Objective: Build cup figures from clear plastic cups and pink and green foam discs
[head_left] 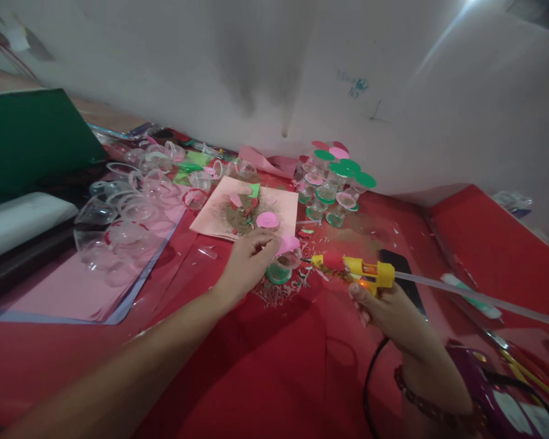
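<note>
The left hand (251, 259) is seen extended over the red table (265, 366), with thumb and fingers pinched together on a piece of pink paper (288, 244). The paper is held at the top of a clear plastic cup (282, 262), which is located upright on a green base (279, 275) among paper shreds (277, 296). A yellow glue gun (354, 268) is gripped in the right hand (387, 311), the fingers being closed around its handle; its nozzle is pointed at the cup and placed just beside the rim. Behind the left hand, brown powder (238, 218) is spread on a pale pink card (286, 204), on which a pink disc (268, 220) is also noted. Finished-looking stacked cups (324, 195) topped with coloured discs are observed near the wall.
</note>
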A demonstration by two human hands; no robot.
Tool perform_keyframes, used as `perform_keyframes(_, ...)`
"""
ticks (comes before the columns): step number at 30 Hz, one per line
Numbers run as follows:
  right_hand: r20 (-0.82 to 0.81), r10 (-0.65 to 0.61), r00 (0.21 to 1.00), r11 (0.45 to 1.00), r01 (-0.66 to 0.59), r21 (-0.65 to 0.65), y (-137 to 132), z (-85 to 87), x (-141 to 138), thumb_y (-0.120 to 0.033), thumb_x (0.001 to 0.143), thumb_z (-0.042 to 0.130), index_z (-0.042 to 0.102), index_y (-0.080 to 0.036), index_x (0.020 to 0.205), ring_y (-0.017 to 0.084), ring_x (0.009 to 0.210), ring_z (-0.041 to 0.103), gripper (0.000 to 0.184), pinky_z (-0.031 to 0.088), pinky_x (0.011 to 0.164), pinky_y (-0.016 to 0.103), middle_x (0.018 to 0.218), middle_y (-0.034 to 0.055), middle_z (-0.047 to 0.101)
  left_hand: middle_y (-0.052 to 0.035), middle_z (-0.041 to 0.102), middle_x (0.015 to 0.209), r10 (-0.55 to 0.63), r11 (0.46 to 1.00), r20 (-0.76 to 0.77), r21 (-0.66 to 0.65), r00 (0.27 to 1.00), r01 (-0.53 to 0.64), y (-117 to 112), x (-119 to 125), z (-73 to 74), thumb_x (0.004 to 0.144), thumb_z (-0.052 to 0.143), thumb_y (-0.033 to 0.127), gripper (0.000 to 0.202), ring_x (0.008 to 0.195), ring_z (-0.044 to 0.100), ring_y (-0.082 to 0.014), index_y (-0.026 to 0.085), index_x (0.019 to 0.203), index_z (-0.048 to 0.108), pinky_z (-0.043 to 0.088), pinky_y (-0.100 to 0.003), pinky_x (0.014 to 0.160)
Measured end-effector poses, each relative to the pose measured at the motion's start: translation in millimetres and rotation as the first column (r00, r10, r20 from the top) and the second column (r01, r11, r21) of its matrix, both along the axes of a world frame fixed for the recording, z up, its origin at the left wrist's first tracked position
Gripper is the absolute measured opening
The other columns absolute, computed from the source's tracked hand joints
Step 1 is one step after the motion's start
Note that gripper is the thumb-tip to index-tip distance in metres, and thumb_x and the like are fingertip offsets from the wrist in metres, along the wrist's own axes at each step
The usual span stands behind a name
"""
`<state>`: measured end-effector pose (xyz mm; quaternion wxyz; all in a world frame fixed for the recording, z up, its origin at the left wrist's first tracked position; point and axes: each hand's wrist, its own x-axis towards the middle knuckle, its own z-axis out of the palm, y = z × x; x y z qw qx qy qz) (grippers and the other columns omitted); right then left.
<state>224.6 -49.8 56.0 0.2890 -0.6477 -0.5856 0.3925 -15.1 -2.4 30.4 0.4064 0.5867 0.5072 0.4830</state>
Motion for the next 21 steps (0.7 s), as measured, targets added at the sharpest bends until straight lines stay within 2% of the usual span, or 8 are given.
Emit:
perform_keyframes(7,-0.013,-0.016,1.0,1.0,0.016,0.008,-0.6,1.5,-0.8,-0.059,0.068,0.066,0.053,-0.021,0.066,0.01,0.037,0.045,0.04,0.038,0.036,0.022,0.045,-0.005,0.048,-0.0026,0.06,0.077,-0.008,1.0,0.013,0.009,1.0,0.007,-0.4,-0.2,1.4,0.083,0.05,0.031,0.025,0.079,0.054,-0.0159,0.018,0.062,0.057,0.041,-0.028,0.074)
perform_keyframes(15,0.014,0.005,1.0,1.0,-0.005,-0.002,-2.3,2.2,-0.2,-0.063,0.067,0.067,0.053,-0.022,0.064,0.011,0.036,0.045,0.043,0.038,0.037,0.024,0.042,-0.0046,0.047,-0.0021,0.059,0.076,-0.017,1.0,0.002,0.011,1.0,0.017,0.2,-0.7,0.5,0.083,0.049,0.032,0.027,0.076,0.052,-0.0154,0.017,0.062,0.057,0.04,-0.028,0.072)
perform_keyframes(21,-0.038,0.029,0.999,0.999,-0.03,-0.031,-3.3,2.3,-2.1,-0.06,0.067,0.068,0.054,-0.022,0.063,0.01,0.037,0.043,0.04,0.037,0.036,0.022,0.044,-0.0048,0.046,-0.002,0.059,0.075,-0.02,0.999,-0.004,0.037,1.0,0.02,1.3,-1.2,-1.5,0.085,0.049,0.03,0.03,0.076,0.053,-0.0146,0.017,0.058,0.054,0.04,-0.028,0.073)
